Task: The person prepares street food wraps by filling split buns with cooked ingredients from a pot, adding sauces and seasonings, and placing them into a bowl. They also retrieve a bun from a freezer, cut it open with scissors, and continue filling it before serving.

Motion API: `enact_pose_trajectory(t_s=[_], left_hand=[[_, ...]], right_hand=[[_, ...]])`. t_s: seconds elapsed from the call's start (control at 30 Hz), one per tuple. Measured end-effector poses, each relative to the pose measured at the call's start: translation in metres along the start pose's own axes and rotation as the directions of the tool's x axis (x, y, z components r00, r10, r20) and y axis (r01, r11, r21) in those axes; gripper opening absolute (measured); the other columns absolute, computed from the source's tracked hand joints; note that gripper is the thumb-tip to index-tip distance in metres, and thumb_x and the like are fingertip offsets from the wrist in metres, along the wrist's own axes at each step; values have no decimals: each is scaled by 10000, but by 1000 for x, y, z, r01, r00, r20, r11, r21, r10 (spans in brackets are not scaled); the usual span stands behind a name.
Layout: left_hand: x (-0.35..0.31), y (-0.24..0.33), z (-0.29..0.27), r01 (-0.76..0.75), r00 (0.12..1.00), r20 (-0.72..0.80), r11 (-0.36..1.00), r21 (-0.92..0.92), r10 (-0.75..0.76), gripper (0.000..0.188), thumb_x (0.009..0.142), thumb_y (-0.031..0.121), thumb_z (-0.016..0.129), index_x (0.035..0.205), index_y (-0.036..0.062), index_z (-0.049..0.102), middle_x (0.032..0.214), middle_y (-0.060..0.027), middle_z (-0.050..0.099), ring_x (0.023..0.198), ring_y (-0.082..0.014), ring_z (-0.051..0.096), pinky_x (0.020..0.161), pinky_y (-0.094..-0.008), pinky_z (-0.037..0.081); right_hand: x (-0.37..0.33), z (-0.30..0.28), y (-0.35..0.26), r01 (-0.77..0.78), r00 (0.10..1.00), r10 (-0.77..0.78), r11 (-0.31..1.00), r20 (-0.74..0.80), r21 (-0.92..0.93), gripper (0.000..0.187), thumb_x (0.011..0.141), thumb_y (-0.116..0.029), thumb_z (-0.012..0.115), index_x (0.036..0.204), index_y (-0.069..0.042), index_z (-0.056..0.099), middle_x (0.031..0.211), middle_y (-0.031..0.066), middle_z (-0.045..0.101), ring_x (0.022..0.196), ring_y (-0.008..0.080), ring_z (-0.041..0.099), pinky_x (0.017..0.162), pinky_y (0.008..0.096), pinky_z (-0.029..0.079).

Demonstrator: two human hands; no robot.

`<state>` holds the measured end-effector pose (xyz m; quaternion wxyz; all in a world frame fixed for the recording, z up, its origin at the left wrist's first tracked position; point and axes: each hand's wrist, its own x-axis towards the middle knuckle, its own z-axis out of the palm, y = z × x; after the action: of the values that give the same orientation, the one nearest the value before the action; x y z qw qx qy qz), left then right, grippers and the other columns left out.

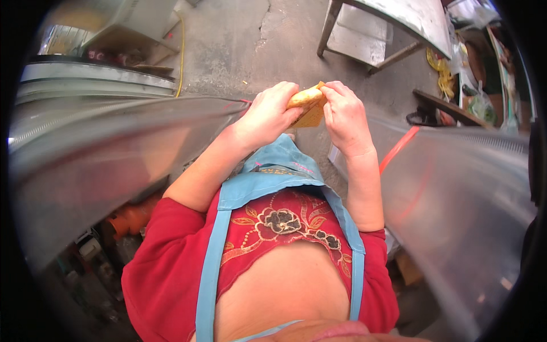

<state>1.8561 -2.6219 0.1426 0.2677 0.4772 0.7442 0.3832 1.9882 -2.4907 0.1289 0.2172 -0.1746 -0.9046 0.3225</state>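
Observation:
Both of my hands are raised in front of my chest and meet on one small thing. My left hand (pixel 266 114) and my right hand (pixel 343 117) each grip a yellow-orange piece (pixel 307 101), flat and wedge-shaped, between fingers and thumbs. Its lower corner shows below my fingers; the rest is hidden inside the grip. I wear a red top and a light blue apron (pixel 273 176).
A curved sheet-metal panel (pixel 102 148) runs along my left and another (pixel 456 188) along my right. A concrete floor (pixel 228 45) lies ahead with a metal table (pixel 393 23) at the top right. Orange parts (pixel 134 216) sit low left; clutter stands at the far right.

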Motion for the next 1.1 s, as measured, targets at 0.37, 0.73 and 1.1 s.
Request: enact_pose_trajectory(t_s=[0.37,0.73,1.1], left_hand=[[186,-14,-24,269,947,-17,822,-503,-320,214,783,115,645,942,-9,572,844,-82,628,752,-148,587,680,-296,467],[317,-37,-57,235,946,-75,823,-518,-317,303,776,193,688,975,-18,603,852,-53,637,818,-106,578,722,-260,465],[498,-143,-188,113,993,12,993,24,-114,273,799,156,657,1018,-2,617,952,-67,615,878,-120,581,768,-271,471]], right_hand=[[162,-56,124,45,997,-8,887,-82,459,396,727,15,549,1116,-38,597,1211,103,548,1156,214,493,983,324,361],[274,-19,210,-437,877,224,-3,426,900,632,747,-147,692,1275,44,401,1187,130,544,1073,210,539,927,318,424],[459,75,238,-534,815,258,-10,519,845,495,752,-67,672,1204,36,499,1141,108,581,1020,209,569,882,329,461]])
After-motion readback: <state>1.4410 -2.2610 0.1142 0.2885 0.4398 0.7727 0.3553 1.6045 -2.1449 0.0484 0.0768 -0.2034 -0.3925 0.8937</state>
